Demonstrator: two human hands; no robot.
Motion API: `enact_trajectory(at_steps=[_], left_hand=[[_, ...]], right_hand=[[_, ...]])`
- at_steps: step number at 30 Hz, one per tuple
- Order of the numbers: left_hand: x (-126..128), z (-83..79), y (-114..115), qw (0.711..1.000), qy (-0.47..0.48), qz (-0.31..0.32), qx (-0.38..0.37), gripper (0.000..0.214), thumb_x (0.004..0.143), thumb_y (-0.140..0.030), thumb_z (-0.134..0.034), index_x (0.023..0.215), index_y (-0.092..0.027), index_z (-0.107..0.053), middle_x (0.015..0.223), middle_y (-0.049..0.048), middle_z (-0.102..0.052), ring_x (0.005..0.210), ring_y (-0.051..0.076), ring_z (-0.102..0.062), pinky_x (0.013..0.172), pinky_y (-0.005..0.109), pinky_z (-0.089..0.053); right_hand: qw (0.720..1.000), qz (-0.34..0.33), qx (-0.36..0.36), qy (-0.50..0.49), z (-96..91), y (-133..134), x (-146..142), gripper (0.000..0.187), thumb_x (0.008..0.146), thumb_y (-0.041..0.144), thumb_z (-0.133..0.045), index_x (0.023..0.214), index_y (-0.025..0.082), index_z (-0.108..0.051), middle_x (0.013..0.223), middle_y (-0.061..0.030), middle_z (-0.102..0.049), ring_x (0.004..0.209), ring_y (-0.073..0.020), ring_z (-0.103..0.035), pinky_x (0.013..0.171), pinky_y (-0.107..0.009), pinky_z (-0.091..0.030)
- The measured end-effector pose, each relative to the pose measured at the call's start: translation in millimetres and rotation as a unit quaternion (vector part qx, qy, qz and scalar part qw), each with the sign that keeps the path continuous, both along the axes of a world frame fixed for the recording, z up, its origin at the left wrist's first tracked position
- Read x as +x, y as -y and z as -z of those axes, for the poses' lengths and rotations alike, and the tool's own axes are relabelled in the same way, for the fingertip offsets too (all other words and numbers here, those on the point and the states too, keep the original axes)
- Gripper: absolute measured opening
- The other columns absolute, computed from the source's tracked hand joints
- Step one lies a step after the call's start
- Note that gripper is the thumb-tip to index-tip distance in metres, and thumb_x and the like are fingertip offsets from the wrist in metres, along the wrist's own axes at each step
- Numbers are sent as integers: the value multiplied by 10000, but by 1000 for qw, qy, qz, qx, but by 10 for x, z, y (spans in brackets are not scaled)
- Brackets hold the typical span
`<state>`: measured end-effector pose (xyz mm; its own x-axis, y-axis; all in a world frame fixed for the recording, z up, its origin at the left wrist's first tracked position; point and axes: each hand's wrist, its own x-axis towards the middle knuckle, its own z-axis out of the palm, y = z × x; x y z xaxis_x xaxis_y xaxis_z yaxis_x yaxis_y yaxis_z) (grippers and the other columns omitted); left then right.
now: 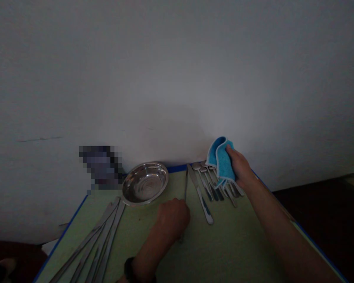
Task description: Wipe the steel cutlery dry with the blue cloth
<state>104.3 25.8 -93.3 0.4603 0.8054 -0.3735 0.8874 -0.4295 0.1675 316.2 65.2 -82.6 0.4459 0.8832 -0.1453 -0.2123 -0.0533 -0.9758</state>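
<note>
My left hand (174, 216) is closed around a table knife (186, 184), whose thin blade points toward the wall and whose handle end peeks out below the fist. A blue cloth (225, 161) with a pale edge hangs from my right hand (240, 165), pinched between thumb and fingers. Beneath the cloth lie several spoons and forks (205, 181), partly covered by it. Another table knife (203, 202) rests on the table between them and my left hand. The palm side of my left hand is hidden.
A shiny steel bowl (146, 184) stands at the table's back edge against the wall (177, 78). Several long knives (98, 243) lie fanned out at the left. A blurred-out object (102, 167) leans near the back left corner. The green table (215, 251) has a blue edge.
</note>
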Motion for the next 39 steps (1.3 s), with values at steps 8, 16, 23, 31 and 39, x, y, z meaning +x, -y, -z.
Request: enact_trajectory(at_steps=[8,16,23,31,39], left_hand=[[-42,81,-217,998,-11,14,-62,484,883,-344,-304,761,-111,-710,718,156,-718,675,257,-688,598,324,-516],[-122,47,-294,999,36,7,-5,378,807,-429,-496,1005,-132,-622,1006,140,-674,867,267,-654,711,341,-502],[-225,179,-289,998,56,31,8,1071,562,-499,-743,1402,-82,-225,1486,223,-177,1365,336,-161,1079,433,-231],[-244,528,-402,991,125,53,6,1120,662,-745,-489,1442,-60,-68,1505,181,-1,1373,327,38,1107,487,-111],[-245,544,-388,987,137,78,24,1099,654,-796,-419,1452,-126,-68,1524,96,-11,1377,324,53,1109,518,-61]], right_hand=[[1000,12,-13,19,19,-15,42,326,756,501,-567,899,225,-667,730,6,-701,599,-148,-630,546,-251,-507],[998,-11,-53,25,50,-29,-78,332,775,486,-557,929,214,-666,747,-7,-708,613,-146,-639,555,-242,-516],[998,11,-50,23,84,-31,-64,299,744,489,-597,863,226,-673,731,14,-704,608,-140,-636,549,-238,-525],[998,19,-53,3,133,-69,-17,309,728,497,-610,863,225,-672,741,4,-710,627,-160,-646,563,-265,-535],[998,12,-52,-11,166,-82,5,330,707,515,-626,847,220,-676,724,12,-702,610,-144,-633,552,-248,-529]])
